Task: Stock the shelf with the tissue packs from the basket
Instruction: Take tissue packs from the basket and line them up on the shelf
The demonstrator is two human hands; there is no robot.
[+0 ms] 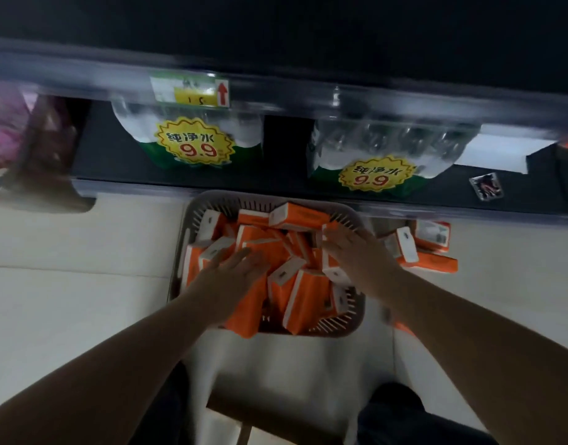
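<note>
Both hands are laid on the packs heaped in the basket at centre frame. The left hand is spread flat with straight fingers and grips nothing. Whether the right hand is closed round a pack cannot be told. One top pack is probably best taken across its narrow sides, so the heap is not toppled. Loose packs lie on the pale floor right of the basket. Above, the dark shelf is loaded with bottled water and yellow tags.

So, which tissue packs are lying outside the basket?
The few tissue packs on the floor just right of the basket; all others are piled inside it.
</note>
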